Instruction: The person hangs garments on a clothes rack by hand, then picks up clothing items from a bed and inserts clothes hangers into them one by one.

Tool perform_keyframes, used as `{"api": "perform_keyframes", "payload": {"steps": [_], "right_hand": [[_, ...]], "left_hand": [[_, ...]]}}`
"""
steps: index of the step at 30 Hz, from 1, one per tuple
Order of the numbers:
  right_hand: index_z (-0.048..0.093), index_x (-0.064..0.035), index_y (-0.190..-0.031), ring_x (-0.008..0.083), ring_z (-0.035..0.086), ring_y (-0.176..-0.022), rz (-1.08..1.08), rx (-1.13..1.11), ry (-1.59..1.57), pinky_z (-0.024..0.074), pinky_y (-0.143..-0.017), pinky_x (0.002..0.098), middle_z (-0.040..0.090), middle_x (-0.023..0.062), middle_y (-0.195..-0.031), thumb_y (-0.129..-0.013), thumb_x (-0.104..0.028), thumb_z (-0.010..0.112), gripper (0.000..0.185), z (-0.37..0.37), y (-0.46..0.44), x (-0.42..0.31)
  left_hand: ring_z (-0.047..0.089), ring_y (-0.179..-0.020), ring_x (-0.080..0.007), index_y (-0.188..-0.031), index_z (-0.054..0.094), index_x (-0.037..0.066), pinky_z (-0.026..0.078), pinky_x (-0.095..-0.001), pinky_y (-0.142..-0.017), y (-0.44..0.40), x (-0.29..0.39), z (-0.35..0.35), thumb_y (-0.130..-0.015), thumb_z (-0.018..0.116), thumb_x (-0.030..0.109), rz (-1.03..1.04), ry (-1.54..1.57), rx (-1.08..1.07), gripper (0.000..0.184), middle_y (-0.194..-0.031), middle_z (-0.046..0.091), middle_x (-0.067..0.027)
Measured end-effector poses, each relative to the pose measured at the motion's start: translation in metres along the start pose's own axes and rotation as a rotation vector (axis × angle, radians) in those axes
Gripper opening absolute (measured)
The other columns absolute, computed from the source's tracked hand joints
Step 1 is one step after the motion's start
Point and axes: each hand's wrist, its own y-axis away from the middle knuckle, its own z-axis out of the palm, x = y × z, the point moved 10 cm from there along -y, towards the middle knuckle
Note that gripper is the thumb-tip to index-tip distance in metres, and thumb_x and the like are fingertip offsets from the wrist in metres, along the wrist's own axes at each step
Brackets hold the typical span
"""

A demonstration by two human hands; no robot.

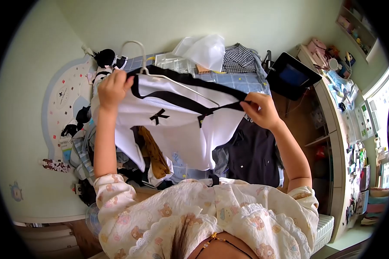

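Note:
A white garment with black trim and small black bows hangs stretched between my two hands. My left hand is closed on its upper left edge, beside the black trim. At the upper right, my right hand pinches the black trim. A pale hanger shows its hook above the garment near my left hand, and its bar runs across the neckline opening. How the hanger sits inside the cloth is partly hidden.
Under the garment is a bed with a blue checked cover, holding dark clothes, a mustard cloth, a checked garment and a clear plastic bag. A black screen and a cluttered desk stand at right.

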Motion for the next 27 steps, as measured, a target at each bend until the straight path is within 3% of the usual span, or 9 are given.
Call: {"api": "perform_keyframes", "payload": {"steps": [6, 10, 12, 14, 15, 16, 17, 23, 27], "right_hand": [[0.055, -0.002, -0.071, 0.0152, 0.042, -0.044, -0.001, 0.467, 0.133, 0.0339, -0.043, 0.0276, 0.044, 0.006, -0.054, -0.076, -0.007, 0.068, 0.015, -0.038, -0.021, -0.068], [0.062, -0.003, -0.085, 0.0172, 0.054, -0.055, -0.665, 0.058, 0.134, 0.0438, -0.051, 0.0305, 0.052, 0.0031, -0.064, -0.074, -0.006, 0.07, 0.014, 0.042, -0.009, -0.166], [0.062, -0.0016, -0.097, 0.0201, 0.057, -0.061, -0.788, -0.15, 0.179, 0.0468, -0.055, 0.0339, 0.054, 0.0026, -0.068, -0.075, -0.009, 0.069, 0.024, 0.071, 0.003, -0.187], [0.061, 0.0, -0.105, 0.0225, 0.061, -0.072, -0.836, -0.04, 0.245, 0.0501, -0.063, 0.0341, 0.062, 0.0045, -0.081, -0.074, -0.01, 0.068, 0.033, 0.045, 0.0, -0.182], [0.057, -0.0019, -0.113, 0.0222, 0.058, -0.072, -0.793, -0.01, 0.288, 0.0486, -0.065, 0.0337, 0.057, 0.0043, -0.079, -0.075, -0.012, 0.064, 0.04, 0.034, -0.011, -0.159], [0.057, -0.0037, -0.115, 0.0271, 0.059, -0.08, -0.69, 0.282, 0.417, 0.048, -0.071, 0.0374, 0.061, 0.0071, -0.086, -0.073, -0.011, 0.068, 0.044, -0.006, -0.018, -0.174], [0.057, -0.0059, -0.115, 0.0299, 0.059, -0.088, -0.46, 0.351, 0.714, 0.0472, -0.075, 0.0403, 0.063, 0.0071, -0.094, -0.071, -0.013, 0.072, 0.048, -0.024, -0.023, -0.163], [0.059, -0.0056, -0.094, 0.0274, 0.058, -0.076, -0.238, 0.166, 0.516, 0.0476, -0.065, 0.0363, 0.057, 0.008, -0.079, -0.086, -0.016, 0.061, 0.013, -0.015, -0.043, -0.107], [0.057, -0.0051, -0.089, 0.0281, 0.058, -0.074, -0.249, 0.191, 0.484, 0.0467, -0.062, 0.037, 0.057, 0.008, -0.079, -0.087, -0.014, 0.06, 0.01, -0.007, -0.045, -0.099]], "left_hand": [[0.06, -0.059, -0.0238, -0.079, 0.047, 0.01, 0.047, -0.0354, -0.049, -0.022, 0.05, 0.014, -0.085, 0.063, 0.03, -0.164, -0.038, -0.297, 0.026, -0.068, 0.057, -0.0058], [0.059, -0.061, -0.0336, -0.078, 0.045, 0.005, 0.046, -0.0419, -0.051, -0.025, 0.032, 0.021, -0.09, 0.057, 0.027, -0.467, 0.104, -0.413, 0.028, -0.065, 0.057, -0.0122], [0.057, -0.061, -0.0375, -0.082, 0.047, 0.002, 0.043, -0.0436, -0.052, -0.028, 0.024, 0.009, -0.091, 0.056, 0.022, -0.557, 0.268, -0.299, 0.023, -0.065, 0.057, -0.0159], [0.056, -0.06, -0.0373, -0.084, 0.049, 0.002, 0.042, -0.0425, -0.051, -0.025, 0.013, -0.003, -0.091, 0.056, 0.02, -0.605, 0.386, -0.145, 0.02, -0.064, 0.056, -0.0162], [0.054, -0.057, -0.0353, -0.086, 0.052, 0.002, 0.04, -0.0405, -0.05, -0.026, 0.011, -0.01, -0.091, 0.056, 0.016, -0.579, 0.404, -0.088, 0.015, -0.062, 0.055, -0.0154], [0.054, -0.056, -0.0347, -0.086, 0.051, 0.002, 0.04, -0.0399, -0.049, -0.026, 0.009, -0.012, -0.091, 0.056, 0.016, -0.572, 0.428, -0.082, 0.016, -0.062, 0.054, -0.0151], [0.053, -0.055, -0.0341, -0.086, 0.051, 0.002, 0.04, -0.0393, -0.049, -0.026, 0.007, -0.013, -0.091, 0.056, 0.016, -0.567, 0.452, -0.076, 0.016, -0.061, 0.054, -0.0147], [0.053, -0.053, -0.0328, -0.084, 0.05, 0.004, 0.038, -0.0387, -0.047, -0.041, 0.019, -0.007, -0.091, 0.057, 0.021, -0.482, 0.607, -0.105, 0.02, -0.058, 0.052, -0.0132], [0.055, -0.055, -0.0353, -0.084, 0.049, 0.006, 0.04, -0.0415, -0.046, -0.046, 0.035, -0.001, -0.09, 0.058, 0.028, -0.34, 0.549, -0.122, 0.025, -0.06, 0.054, -0.0137]]}}
